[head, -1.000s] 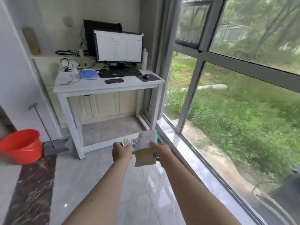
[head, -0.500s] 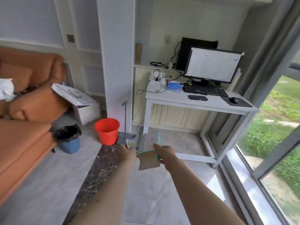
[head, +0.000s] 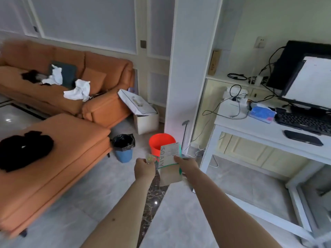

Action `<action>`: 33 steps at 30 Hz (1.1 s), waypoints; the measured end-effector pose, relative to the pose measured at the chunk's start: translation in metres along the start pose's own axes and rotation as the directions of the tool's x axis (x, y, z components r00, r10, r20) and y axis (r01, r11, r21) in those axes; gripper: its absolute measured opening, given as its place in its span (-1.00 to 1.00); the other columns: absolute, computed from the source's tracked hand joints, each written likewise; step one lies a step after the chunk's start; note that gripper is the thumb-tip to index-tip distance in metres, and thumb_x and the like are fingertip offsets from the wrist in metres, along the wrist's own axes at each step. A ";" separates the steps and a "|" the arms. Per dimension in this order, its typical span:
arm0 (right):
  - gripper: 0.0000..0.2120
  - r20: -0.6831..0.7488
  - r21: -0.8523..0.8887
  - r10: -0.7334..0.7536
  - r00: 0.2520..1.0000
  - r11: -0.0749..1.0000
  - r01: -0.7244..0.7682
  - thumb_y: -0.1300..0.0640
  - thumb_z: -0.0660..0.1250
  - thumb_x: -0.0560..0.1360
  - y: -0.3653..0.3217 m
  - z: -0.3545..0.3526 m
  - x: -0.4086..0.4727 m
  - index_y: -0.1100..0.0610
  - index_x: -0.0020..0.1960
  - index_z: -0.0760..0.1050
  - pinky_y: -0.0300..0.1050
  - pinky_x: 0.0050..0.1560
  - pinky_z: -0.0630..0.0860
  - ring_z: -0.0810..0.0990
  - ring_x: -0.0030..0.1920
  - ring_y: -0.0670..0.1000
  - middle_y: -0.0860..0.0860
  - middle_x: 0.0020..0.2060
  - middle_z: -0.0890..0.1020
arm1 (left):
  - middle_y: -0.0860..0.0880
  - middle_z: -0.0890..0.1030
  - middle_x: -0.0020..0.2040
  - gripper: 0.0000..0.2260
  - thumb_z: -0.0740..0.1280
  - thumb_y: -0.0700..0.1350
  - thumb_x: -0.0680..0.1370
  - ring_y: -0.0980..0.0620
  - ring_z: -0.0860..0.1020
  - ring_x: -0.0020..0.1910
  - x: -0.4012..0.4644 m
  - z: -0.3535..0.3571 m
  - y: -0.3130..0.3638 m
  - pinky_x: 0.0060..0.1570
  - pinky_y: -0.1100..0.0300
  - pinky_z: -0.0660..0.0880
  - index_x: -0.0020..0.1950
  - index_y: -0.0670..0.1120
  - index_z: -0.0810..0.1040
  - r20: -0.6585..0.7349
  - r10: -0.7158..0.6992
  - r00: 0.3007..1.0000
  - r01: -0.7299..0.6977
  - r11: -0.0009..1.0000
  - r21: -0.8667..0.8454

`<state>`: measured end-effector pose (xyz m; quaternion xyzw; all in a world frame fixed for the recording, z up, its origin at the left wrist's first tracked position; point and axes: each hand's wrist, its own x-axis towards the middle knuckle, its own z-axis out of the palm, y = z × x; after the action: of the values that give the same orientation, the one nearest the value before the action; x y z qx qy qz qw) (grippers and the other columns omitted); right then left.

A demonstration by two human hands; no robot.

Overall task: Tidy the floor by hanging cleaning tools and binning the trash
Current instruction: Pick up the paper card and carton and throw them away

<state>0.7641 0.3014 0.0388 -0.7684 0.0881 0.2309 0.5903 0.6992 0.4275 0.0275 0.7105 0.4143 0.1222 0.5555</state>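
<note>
Two bare hands reach forward over the pale tiled floor [head: 179, 212]. The right hand [head: 186, 165] has its fingers closed on a flat white-and-brown cardboard packet with green edging [head: 170, 163], held upright. Just beside it, the left hand [head: 144, 168] is closed around a small crumpled clear wrapper [head: 150, 158]. Beyond the hands stand a round orange plastic bucket [head: 161, 144] and, to its left, a small blue bin lined with a black bag [head: 123, 147], near the corner of the orange sofa [head: 59, 158]. A grey long-handled tool [head: 184, 133] leans against the white pillar [head: 189, 68], beside the white tabletop [head: 250, 126].
</note>
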 end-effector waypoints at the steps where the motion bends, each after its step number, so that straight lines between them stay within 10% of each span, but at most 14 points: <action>1: -0.64 0.017 -0.013 0.003 1.000 1.000 -0.003 0.11 0.36 0.50 -0.002 0.009 0.007 0.32 0.19 0.53 0.13 0.22 0.53 0.62 0.13 0.21 0.24 0.13 0.63 | -0.31 0.59 0.07 -0.75 0.24 -0.17 0.56 -0.25 0.59 0.01 0.009 -0.003 -0.001 -0.03 -0.05 0.56 0.11 -0.34 0.48 -0.007 -0.013 1.000 0.013 1.000 0.013; 14: -0.64 0.193 -0.149 -0.004 0.981 0.988 0.033 0.17 0.34 0.51 -0.074 0.179 0.121 0.38 0.21 0.50 0.20 0.24 0.49 0.59 0.16 0.27 0.29 0.15 0.61 | -0.28 0.60 0.11 -0.74 0.24 -0.21 0.55 -0.26 0.61 0.07 0.207 -0.083 0.005 0.07 -0.11 0.59 0.16 -0.34 0.49 -0.130 -0.134 0.982 0.128 0.990 -0.057; 22: -0.64 0.171 -0.162 0.043 0.984 0.987 -0.015 0.15 0.35 0.50 -0.117 0.269 0.186 0.40 0.17 0.51 0.20 0.23 0.50 0.60 0.15 0.27 0.29 0.12 0.62 | -0.31 0.65 0.01 -0.81 0.28 -0.30 0.50 -0.24 0.64 -0.12 0.323 -0.120 0.020 -0.23 0.03 0.60 0.05 -0.34 0.59 -0.118 -0.128 0.985 0.127 0.992 -0.020; 33: -0.70 0.180 -0.162 0.132 0.975 0.981 -0.103 0.22 0.31 0.49 -0.162 0.351 0.329 0.39 0.15 0.52 0.20 0.25 0.48 0.60 0.15 0.26 0.32 0.15 0.60 | -0.29 0.60 0.05 -0.92 0.32 -0.32 0.49 -0.28 0.64 0.01 0.485 -0.107 0.033 -0.01 -0.15 0.61 -0.04 -0.31 0.52 -0.069 -0.201 0.977 0.196 0.978 -0.075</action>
<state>1.0309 0.7259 -0.0406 -0.7790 0.0590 0.3439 0.5209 0.9506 0.8511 -0.0442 0.6411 0.4997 0.1069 0.5725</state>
